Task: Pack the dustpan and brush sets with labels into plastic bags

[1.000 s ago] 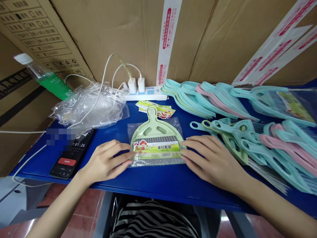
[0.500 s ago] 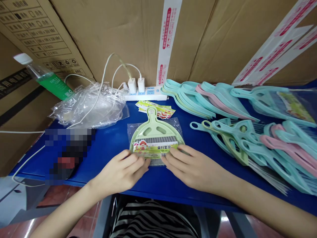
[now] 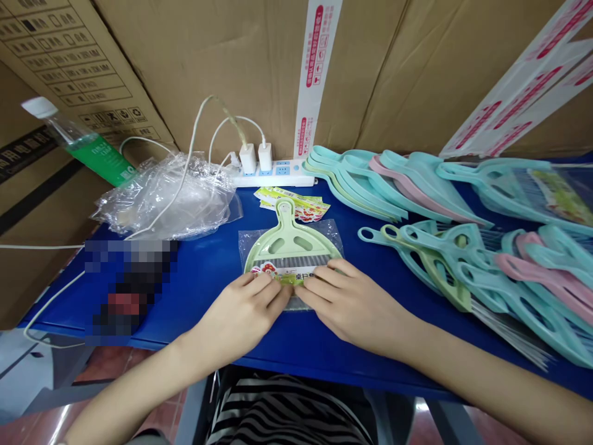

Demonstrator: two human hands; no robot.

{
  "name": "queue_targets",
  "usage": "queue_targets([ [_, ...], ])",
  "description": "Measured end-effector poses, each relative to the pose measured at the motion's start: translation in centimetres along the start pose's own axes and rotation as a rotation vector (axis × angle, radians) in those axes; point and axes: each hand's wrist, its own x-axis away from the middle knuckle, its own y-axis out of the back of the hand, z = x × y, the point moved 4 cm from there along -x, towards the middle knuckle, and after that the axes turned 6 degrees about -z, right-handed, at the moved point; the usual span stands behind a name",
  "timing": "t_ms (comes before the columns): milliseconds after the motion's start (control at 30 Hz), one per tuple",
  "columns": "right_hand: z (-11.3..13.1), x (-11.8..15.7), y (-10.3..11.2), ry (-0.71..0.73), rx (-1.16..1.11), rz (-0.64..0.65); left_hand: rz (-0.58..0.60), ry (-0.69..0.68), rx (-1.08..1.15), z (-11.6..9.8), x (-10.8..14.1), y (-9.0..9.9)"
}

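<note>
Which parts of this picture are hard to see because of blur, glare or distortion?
In the head view, a pixelated patch hides something on the blue table, glare shines on the floor tiles, and the table's front edge looks bent by the wide lens; the left hand, right hand and green dustpan look sharp.

The pale green dustpan is smooth matt plastic inside a glossy clear plastic bag; the far brown corrugated cardboard box looks matt, the blue tabletop faintly glossy.
</note>
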Motion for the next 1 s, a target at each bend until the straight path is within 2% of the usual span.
queue_targets([
  [533,-0.9,1.2,1.2,-0.003,0.079,-0.008,0.128,0.038,0.208,2.2,0.4,0.7],
  [1000,-1.7,2.4,1.9,-0.018,0.074,-0.028,0.098,0.007,0.166,2.6,0.9,1.2],
])
